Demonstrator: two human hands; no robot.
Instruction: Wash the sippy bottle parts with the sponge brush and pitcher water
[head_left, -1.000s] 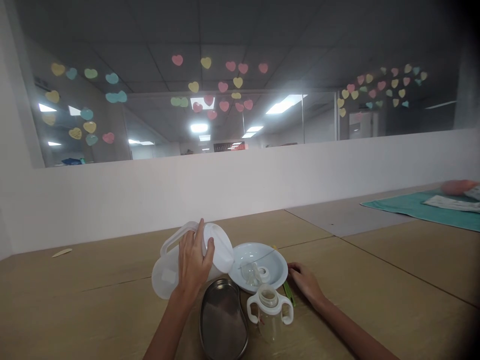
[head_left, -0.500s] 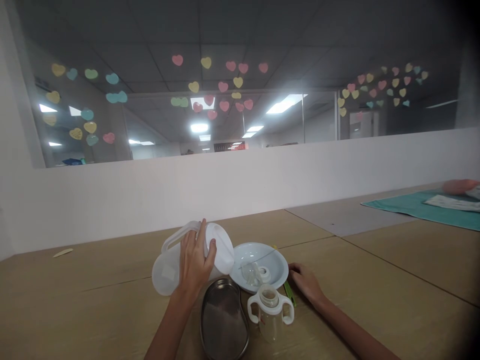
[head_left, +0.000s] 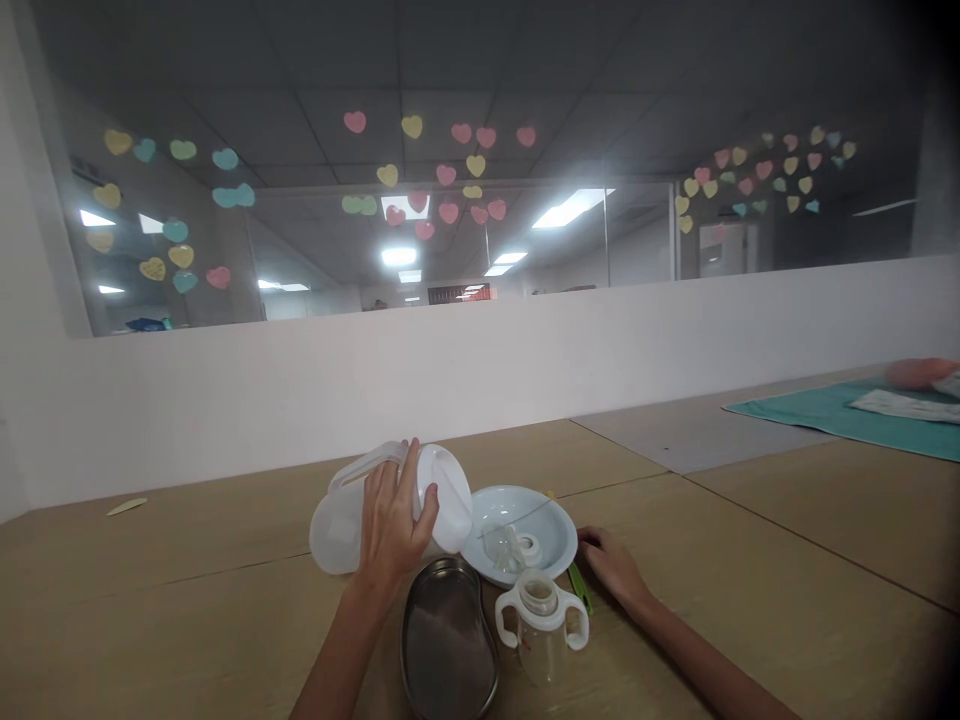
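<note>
My left hand [head_left: 391, 520] is closed around a translucent plastic pitcher [head_left: 335, 530] with a white lid [head_left: 448, 500]. The pitcher is tipped over, its lid end toward the right, just above the left rim of a pale blue bowl [head_left: 559, 530]. Inside the bowl lie a clear nipple-like piece [head_left: 496, 547] and a white ring [head_left: 529, 547]. My right hand [head_left: 616, 570] rests on the table by the bowl's right rim, fingers curled in; I see nothing in them. In front of the bowl stands an uncapped clear baby bottle [head_left: 541, 640] with two white handles.
A metal kidney dish [head_left: 448, 640] sits between my left forearm and the bottle. A green handle [head_left: 579, 588] lies beside the bowl. A teal cloth [head_left: 817, 412] is at the far right, and a white wall [head_left: 480, 370] with a window runs behind the table.
The pitcher's base has risen and its body has shifted slightly right, with my left hand still around it. My right hand, the bowl and the bottle have stayed put.
</note>
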